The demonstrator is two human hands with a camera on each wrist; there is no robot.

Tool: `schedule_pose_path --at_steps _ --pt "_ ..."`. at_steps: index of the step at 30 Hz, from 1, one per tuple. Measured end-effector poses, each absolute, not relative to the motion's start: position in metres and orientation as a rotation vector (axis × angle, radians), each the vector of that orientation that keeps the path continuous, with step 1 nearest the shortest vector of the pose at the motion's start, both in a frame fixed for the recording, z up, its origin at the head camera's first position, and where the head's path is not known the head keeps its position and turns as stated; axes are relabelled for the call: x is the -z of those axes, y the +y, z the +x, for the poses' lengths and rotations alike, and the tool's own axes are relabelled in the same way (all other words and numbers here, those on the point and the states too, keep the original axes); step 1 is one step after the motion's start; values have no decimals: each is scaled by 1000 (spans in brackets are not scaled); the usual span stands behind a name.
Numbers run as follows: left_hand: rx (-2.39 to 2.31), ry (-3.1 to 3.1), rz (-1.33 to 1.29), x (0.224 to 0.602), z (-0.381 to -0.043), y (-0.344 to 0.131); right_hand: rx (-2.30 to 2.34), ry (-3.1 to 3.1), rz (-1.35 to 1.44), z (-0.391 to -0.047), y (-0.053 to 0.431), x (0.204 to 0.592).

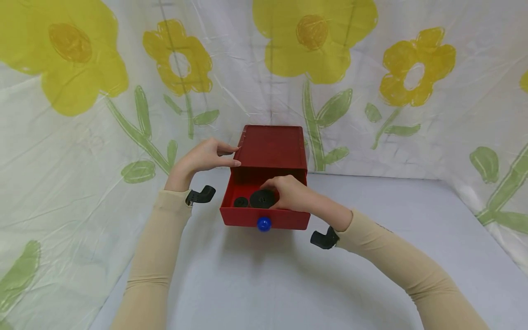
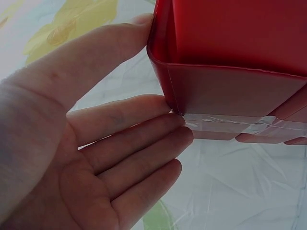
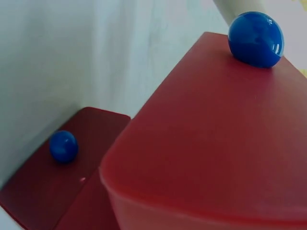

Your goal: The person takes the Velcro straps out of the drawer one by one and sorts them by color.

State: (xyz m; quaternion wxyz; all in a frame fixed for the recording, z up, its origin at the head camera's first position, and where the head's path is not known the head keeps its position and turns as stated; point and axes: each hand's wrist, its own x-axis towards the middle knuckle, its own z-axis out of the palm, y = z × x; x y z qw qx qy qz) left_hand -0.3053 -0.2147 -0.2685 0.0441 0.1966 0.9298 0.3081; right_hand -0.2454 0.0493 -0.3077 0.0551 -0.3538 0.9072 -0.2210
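A red drawer cabinet stands on the table with its upper drawer pulled out. Inside the drawer lie a large black disc and a smaller black disc. My right hand reaches into the drawer and grips the large disc at its right edge, thumb toward the front. My left hand touches the cabinet's left side with thumb and fingertips, its fingers straight, as the left wrist view also shows. A blue knob sits on the drawer front. The right wrist view does not show the right hand.
Below the pulled-out drawer, a second drawer front with its own blue knob shows in the right wrist view. A flower-printed sheet hangs close behind the cabinet. White table surface lies in front and to the right.
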Motion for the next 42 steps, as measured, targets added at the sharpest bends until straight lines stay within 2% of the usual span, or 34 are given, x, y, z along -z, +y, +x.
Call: schedule_pose_path --at_steps 21,42 --pt "-967 2826 615 268 -306 -212 1007 2760 -1058 -244 66 295" --pt "-976 2828 637 269 -305 -215 1152 2761 -869 -234 103 280"
